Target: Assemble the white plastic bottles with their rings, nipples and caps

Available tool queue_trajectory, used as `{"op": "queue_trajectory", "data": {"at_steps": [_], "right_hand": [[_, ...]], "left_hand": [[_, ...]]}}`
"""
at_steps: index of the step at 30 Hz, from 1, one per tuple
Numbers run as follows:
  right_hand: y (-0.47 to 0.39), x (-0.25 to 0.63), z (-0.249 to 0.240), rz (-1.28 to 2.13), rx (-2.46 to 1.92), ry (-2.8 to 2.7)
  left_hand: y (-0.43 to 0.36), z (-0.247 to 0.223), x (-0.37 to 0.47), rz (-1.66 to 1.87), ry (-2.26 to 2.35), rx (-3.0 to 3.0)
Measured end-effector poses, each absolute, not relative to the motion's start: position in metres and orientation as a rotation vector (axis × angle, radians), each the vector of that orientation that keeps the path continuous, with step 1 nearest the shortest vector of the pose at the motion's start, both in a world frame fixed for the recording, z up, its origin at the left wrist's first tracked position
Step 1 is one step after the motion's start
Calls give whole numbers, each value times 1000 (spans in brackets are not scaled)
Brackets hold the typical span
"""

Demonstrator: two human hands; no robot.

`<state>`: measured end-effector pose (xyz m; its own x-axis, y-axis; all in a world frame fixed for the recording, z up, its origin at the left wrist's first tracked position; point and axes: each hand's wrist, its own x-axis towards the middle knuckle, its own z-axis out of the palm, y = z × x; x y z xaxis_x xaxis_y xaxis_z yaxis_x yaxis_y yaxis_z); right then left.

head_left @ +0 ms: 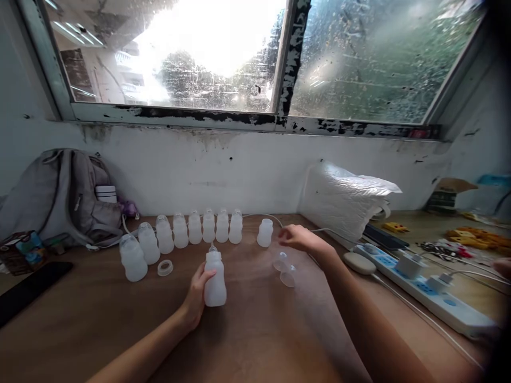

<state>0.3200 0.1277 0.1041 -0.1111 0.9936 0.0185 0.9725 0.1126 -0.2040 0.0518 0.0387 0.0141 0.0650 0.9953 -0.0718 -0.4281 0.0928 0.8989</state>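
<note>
My left hand (196, 295) is wrapped round a frosted white baby bottle (215, 282), held upright above the table with a clear teat on top. My right hand (297, 238) hovers just right of an uncapped bottle (265, 234), apart from it. Its fingers are curled together; whether anything small sits between them is hidden. Below that hand lie two clear teats (287, 277) with round bases. Several capped bottles (180, 231) stand in a curved row at the back left. In front of them rests a pale screw ring (165, 267).
A grey backpack (59, 197), a drink carton (24, 252) and a black phone (34, 290) are on the left. At right are a silver padded bag (339, 197), a white power strip (431, 287) with cables, and an oval beige device (359, 263).
</note>
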Motion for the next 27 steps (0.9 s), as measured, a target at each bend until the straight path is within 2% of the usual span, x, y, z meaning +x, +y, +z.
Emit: {"op": "queue_trajectory", "data": {"at_steps": [4, 10, 16, 27], "right_hand": [[135, 334, 86, 613, -2048, -2313], [135, 321, 78, 546, -1703, -2209], [119, 292, 97, 990, -1196, -1952], [105, 254, 75, 1244, -1102, -2047]], "left_hand": [[36, 14, 47, 1273, 885, 842], [34, 17, 47, 1204, 885, 907], [34, 19, 45, 1205, 929, 1117], [43, 17, 34, 1275, 1002, 1239]]}}
